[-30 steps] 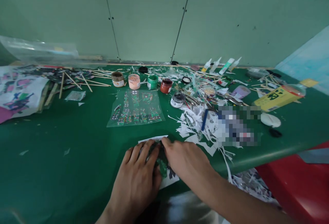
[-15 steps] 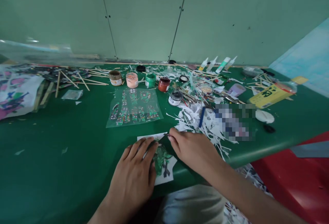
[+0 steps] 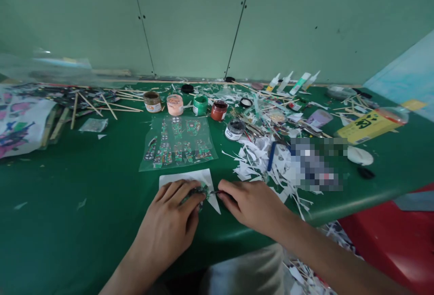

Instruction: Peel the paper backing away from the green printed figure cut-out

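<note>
My left hand [image 3: 174,211] is closed around a small green painted piece [image 3: 203,190], its fingertips and thumb bunched on it. Most of that piece is hidden under the fingers. Below it lies a sheet of white paper [image 3: 210,180], its right corner pointing toward me. My right hand [image 3: 249,199] pinches a thin tool with a fine metal tip [image 3: 213,192]. The tip reaches left to the green piece beside my left fingers; whether it is a blade or tweezers I cannot tell.
Behind the hands lies a clear plastic sheet [image 3: 172,146] with several painted cut-outs. Open paint jars [image 3: 219,110] stand beyond it. White paper scraps [image 3: 251,155] pile up at right, near a yellow packet [image 3: 369,125]. Wooden sticks [image 3: 109,106] lie at left.
The paper has shifted left and turned, and the green painted piece is now mostly covered by my left fingers. My right hand has moved slightly down and toward me, its tool now at the piece.
</note>
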A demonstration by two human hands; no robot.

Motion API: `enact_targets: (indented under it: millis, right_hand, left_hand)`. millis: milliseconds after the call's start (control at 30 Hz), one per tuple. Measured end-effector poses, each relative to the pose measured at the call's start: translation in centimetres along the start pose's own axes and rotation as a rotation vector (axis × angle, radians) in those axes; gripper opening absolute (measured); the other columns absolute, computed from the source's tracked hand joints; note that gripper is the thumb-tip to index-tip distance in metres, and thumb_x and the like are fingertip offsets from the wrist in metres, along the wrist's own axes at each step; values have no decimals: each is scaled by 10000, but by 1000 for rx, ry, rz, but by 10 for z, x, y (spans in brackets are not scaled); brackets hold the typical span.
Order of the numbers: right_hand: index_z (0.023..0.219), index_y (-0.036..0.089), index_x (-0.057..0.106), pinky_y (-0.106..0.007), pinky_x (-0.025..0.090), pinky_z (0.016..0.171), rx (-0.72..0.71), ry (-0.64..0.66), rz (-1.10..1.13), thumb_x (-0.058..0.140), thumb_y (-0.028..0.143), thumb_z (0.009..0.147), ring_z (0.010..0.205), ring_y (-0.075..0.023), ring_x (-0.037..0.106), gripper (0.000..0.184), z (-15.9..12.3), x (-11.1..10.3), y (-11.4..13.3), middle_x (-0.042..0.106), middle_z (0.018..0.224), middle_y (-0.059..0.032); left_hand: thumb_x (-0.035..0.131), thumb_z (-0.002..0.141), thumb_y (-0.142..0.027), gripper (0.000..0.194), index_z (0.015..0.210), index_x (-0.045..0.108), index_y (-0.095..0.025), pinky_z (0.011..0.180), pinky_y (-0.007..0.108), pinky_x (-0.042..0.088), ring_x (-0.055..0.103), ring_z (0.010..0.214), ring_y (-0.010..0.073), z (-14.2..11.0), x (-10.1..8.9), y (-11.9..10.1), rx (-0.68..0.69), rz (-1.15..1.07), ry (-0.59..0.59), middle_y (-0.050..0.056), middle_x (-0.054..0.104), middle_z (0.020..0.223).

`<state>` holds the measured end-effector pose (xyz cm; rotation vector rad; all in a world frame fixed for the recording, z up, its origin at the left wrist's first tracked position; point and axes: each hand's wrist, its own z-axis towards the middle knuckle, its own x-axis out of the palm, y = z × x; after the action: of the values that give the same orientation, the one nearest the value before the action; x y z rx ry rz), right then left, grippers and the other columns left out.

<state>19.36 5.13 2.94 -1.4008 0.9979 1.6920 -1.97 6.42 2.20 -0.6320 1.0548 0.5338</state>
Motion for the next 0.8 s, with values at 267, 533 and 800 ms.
enact_targets:
  millis: [267, 533, 800]
  right_hand:
    - [899, 226, 604, -296, 142, 466, 31, 21, -15, 385, 276, 927, 447, -101, 460, 226, -2, 4, 6, 631, 637, 13]
    - [892, 230, 606, -301, 141, 465, 19, 21, -36, 381, 276, 927, 426, -94, 408, 232, -2, 4, 8, 620, 629, 10]
    - [887, 226, 601, -306, 113, 456, 24, 45, -84, 399, 256, 905, 404, -89, 347, 205, -1, 2, 11, 587, 599, 10]
  left_hand:
    - [477, 814, -60, 414, 1026, 717, -323, 923, 495, 523, 585, 1138, 282, -6, 0, 2, 63, 10, -43, -6, 675, 1198]
    - [488, 817, -60, 409, 1039, 716, -316, 955, 488, 520, 582, 1147, 269, -4, -1, 1, 54, -3, -22, 5, 671, 1198]
    - [507, 817, -66, 395, 1041, 712, -318, 923, 502, 533, 572, 1156, 281, -4, 0, 2, 65, 6, -15, 21, 663, 1200]
